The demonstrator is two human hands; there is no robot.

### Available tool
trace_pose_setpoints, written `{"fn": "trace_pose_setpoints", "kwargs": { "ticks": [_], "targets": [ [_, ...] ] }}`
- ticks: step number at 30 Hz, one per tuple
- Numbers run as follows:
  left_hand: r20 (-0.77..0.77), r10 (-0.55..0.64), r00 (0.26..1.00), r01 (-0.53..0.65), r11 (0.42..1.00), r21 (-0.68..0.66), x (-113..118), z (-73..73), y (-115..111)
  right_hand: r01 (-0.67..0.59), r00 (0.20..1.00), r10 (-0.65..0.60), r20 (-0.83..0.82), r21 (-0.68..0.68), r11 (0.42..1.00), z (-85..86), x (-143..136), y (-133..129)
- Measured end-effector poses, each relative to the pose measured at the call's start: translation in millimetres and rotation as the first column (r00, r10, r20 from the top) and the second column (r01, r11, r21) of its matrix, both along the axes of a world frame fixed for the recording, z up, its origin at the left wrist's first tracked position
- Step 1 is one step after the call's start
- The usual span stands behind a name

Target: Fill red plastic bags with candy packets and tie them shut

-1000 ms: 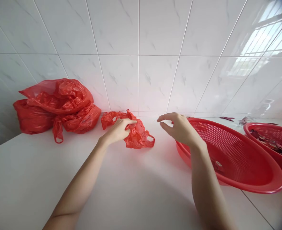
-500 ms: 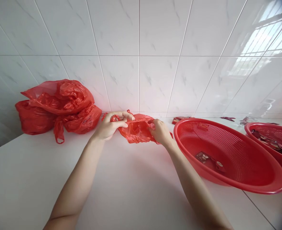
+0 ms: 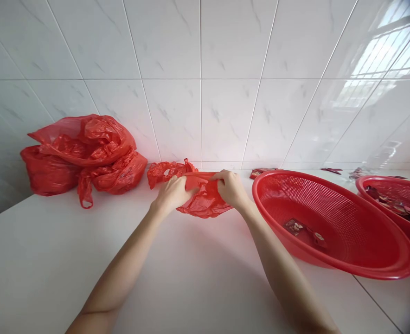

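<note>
A thin red plastic bag (image 3: 207,200) hangs between my two hands, just above the white counter near the wall. My left hand (image 3: 172,194) grips its upper edge on the left side, fingers curled over the plastic. On the right, my right hand (image 3: 231,185) pinches the same edge. The bag's rim is stretched between them and its lower part sags in creases. Crumpled red plastic with loop handles (image 3: 168,170) lies behind my left hand; whether it belongs to the same bag I cannot tell.
Several full red plastic bags (image 3: 86,157) are heaped at the left against the tiled wall. A large red basket (image 3: 333,218) holding a few small packets (image 3: 293,226) stands at right. Beyond it is another red basket (image 3: 400,183) with packets inside. Small red packets (image 3: 260,172) lie by the wall.
My left hand has moved right and closed on the bag's edge, nearer my right hand. Crumpled plastic now lies behind it, and the bag hangs lower and flatter.
</note>
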State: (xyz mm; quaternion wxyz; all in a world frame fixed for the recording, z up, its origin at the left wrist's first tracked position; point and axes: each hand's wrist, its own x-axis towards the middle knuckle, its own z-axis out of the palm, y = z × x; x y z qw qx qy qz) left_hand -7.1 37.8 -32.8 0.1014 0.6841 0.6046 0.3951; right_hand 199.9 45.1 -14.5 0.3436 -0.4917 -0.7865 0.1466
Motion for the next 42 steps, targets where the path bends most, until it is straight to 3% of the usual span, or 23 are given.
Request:
{"fn": "trace_pose_setpoints", "kwargs": {
  "ticks": [2,5,8,12,15,21,24,26,30,35,42],
  "targets": [
    [-0.166,0.084,0.983,-0.086,0.996,-0.006,7,-4.0,2,-0.019,0.999,0.02,0.036,-0.011,1.0,3.6,0,-4],
    [-0.338,0.113,0.935,-0.131,0.991,-0.032,10,-3.9,4,-0.054,0.99,0.059,0.126,-0.043,0.998,8.1,3,-10],
    [-0.381,0.118,0.917,-0.141,0.99,-0.032,6,-0.4,5,0.031,0.965,-0.01,0.263,-0.077,0.997,9.1,6,-15],
    [-0.387,0.086,0.918,-0.127,0.988,-0.082,-4,4.3,5,0.233,0.861,-0.186,0.473,-0.042,0.971,6.8,5,-17],
    [-0.378,0.076,0.923,-0.136,0.982,-0.134,-16,8.6,4,0.298,0.814,-0.233,0.532,-0.038,0.954,6.2,5,-15],
    [-0.498,0.08,0.864,-0.229,0.942,-0.246,-32,25.8,-5,0.293,0.821,-0.188,0.539,-0.114,0.949,7.2,11,-11],
    [-0.567,0.044,0.823,-0.228,0.939,-0.257,-30,34.8,-11,0.212,0.875,-0.118,0.47,-0.152,0.965,6.7,14,-9],
    [-0.525,0.015,0.851,-0.177,0.949,-0.261,-26,37.2,-14,0.144,0.92,-0.068,0.386,-0.171,0.975,6.3,14,-8],
    [-0.342,-0.136,0.93,0.017,0.944,-0.329,-19,29.0,-10,0.081,0.976,-0.04,0.216,-0.183,0.98,6.2,12,-6],
    [-0.376,-0.206,0.904,0.067,0.934,-0.351,-11,10.7,4,0.046,0.995,-0.033,0.096,-0.14,0.989,8.2,9,-3],
    [-0.476,-0.157,0.865,-0.018,0.939,-0.343,-11,4.5,9,0.109,0.919,0.01,0.393,-0.278,0.954,8.8,10,-6]
  ]
}}
